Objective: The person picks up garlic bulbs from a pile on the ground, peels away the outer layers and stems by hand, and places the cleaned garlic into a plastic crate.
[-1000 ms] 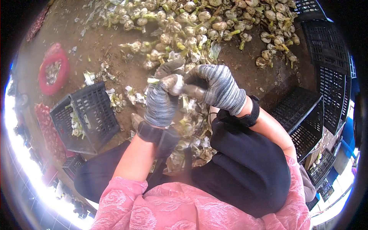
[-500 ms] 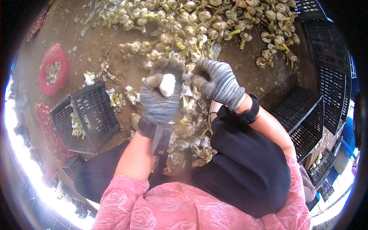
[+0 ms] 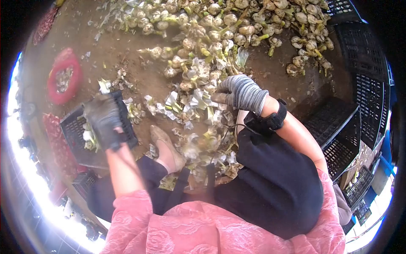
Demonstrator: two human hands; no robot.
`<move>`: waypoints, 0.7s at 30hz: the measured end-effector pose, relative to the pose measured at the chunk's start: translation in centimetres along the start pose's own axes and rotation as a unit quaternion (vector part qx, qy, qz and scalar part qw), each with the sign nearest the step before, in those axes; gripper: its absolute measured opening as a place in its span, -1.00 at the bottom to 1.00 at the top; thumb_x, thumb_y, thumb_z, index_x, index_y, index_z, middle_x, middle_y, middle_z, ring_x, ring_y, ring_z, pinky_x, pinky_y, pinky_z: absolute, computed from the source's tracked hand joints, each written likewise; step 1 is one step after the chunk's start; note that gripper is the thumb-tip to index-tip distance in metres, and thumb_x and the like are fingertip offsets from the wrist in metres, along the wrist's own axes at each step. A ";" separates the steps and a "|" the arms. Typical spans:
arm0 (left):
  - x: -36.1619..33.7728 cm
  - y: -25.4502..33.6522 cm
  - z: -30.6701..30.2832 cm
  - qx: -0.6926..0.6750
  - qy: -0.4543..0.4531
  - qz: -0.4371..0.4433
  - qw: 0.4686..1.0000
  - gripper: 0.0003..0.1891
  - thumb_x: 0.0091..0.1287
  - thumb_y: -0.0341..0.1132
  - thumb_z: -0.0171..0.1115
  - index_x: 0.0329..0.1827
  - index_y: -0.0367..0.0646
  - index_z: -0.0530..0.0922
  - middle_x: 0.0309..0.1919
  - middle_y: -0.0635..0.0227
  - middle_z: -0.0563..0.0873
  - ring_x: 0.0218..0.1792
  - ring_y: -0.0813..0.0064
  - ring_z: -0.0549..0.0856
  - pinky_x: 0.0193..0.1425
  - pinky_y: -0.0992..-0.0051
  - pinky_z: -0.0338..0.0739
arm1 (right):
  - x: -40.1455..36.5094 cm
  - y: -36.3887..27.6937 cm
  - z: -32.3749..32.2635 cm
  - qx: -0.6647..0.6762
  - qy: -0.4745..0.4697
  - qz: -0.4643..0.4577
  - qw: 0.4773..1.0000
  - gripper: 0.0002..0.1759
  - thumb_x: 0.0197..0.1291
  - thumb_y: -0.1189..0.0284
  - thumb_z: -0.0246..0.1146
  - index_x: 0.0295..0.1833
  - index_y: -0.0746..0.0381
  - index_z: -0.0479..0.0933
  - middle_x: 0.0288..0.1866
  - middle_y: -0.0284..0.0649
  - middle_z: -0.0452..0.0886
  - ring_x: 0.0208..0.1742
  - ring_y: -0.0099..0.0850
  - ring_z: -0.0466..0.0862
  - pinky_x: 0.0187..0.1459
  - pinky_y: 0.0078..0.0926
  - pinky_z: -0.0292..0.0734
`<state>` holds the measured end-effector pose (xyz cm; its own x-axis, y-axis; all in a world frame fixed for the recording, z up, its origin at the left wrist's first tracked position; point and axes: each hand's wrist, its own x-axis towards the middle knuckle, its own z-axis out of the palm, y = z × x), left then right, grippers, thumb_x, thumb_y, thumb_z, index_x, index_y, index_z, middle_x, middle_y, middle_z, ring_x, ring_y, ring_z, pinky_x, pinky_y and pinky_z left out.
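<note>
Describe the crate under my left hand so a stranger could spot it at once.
Start at the big garlic heap along the top of the view, then drop down-left to the red mesh bag. Just below-right of it sits the black plastic crate, under the gloved left hand. Unlike the crates at the right, which look empty, it holds a few pale bulbs.

- 2 grey striped knit gloves [image 3: 247, 95]: left hand [image 3: 102, 122] mid-left, right hand [image 3: 239, 89] centre.
- Black wristband [image 3: 275, 120], right of centre.
- Pink textured top [image 3: 211, 235], bottom.
- Black trousers [image 3: 275, 186].
- Beige flat shoe [image 3: 167, 148].
</note>
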<state>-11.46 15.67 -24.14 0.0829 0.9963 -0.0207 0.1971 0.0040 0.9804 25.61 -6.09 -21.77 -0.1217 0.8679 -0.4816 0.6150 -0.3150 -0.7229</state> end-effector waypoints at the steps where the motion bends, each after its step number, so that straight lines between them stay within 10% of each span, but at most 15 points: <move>1: -0.7 -1.6 2.9 0.181 -0.057 0.003 0.982 -0.70 0.16 -0.17 0.16 -0.22 -0.25 0.48 -0.41 0.29 0.56 -0.37 0.45 0.54 -0.21 0.48 0.48 | 0.1 0.0 0.1 -0.002 -0.011 0.003 1.000 -0.71 -0.06 0.29 0.29 -0.23 0.23 0.58 -0.40 -0.09 0.62 -0.36 -0.25 0.62 -0.25 -0.42 0.49; 2: -1.4 -3.1 5.9 0.332 -0.110 0.024 0.937 -0.79 0.18 -0.25 0.16 -0.22 -0.20 0.51 -0.41 0.34 0.57 -0.37 0.52 0.53 -0.21 0.55 0.47 | 0.2 0.5 0.7 -0.018 0.018 -0.047 0.999 -0.73 -0.13 0.32 0.32 -0.29 0.22 0.59 -0.43 -0.12 0.61 -0.37 -0.22 0.60 -0.26 -0.39 0.49; 5: -5.2 -4.0 14.3 0.208 -0.149 -0.143 0.956 -0.59 0.15 -0.35 0.22 0.08 -0.16 0.42 -0.20 0.25 0.58 -0.20 0.48 0.56 -0.06 0.51 0.45 | -0.3 1.1 1.3 -0.074 0.135 -0.169 0.974 -0.76 -0.20 0.37 0.34 -0.33 0.22 0.58 -0.44 -0.16 0.59 -0.37 -0.20 0.59 -0.26 -0.37 0.49; 13: -3.1 -6.5 19.1 0.515 -0.244 -0.073 0.818 -0.40 -0.08 -0.30 0.40 0.06 -0.27 0.40 -0.07 0.05 0.56 -0.07 0.21 0.57 0.05 0.38 0.43 | -1.0 -0.3 -0.2 0.058 0.047 -0.074 0.994 -0.72 -0.03 0.27 0.32 -0.28 0.26 0.58 -0.41 -0.11 0.59 -0.36 -0.25 0.60 -0.28 -0.41 0.48; 17: -4.2 -7.6 18.1 0.197 -0.228 -0.162 0.940 -0.47 -0.08 -0.45 0.41 0.00 -0.23 0.40 -0.18 0.26 0.55 -0.16 0.44 0.52 -0.03 0.50 0.43 | -0.9 0.0 0.0 0.070 0.057 -0.079 0.993 -0.68 -0.01 0.25 0.31 -0.26 0.29 0.58 -0.41 -0.09 0.59 -0.36 -0.27 0.61 -0.28 -0.41 0.49; 21: -8.1 -1.0 19.2 -0.107 -0.312 -0.149 0.932 -0.45 -0.09 -0.28 0.47 -0.02 -0.18 0.43 -0.19 0.36 0.55 -0.17 0.49 0.52 -0.05 0.52 0.46 | -1.1 -0.8 -0.6 0.147 0.181 0.002 0.972 -0.54 -0.12 0.17 0.40 -0.23 0.31 0.53 -0.42 -0.17 0.59 -0.39 -0.45 0.57 -0.27 -0.50 0.48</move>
<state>6.47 6.00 -28.74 0.6208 0.7047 -0.3435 0.1080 0.3571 0.9278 25.74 -6.55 -20.41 0.1959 0.9281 -0.3167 0.3597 -0.3685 -0.8573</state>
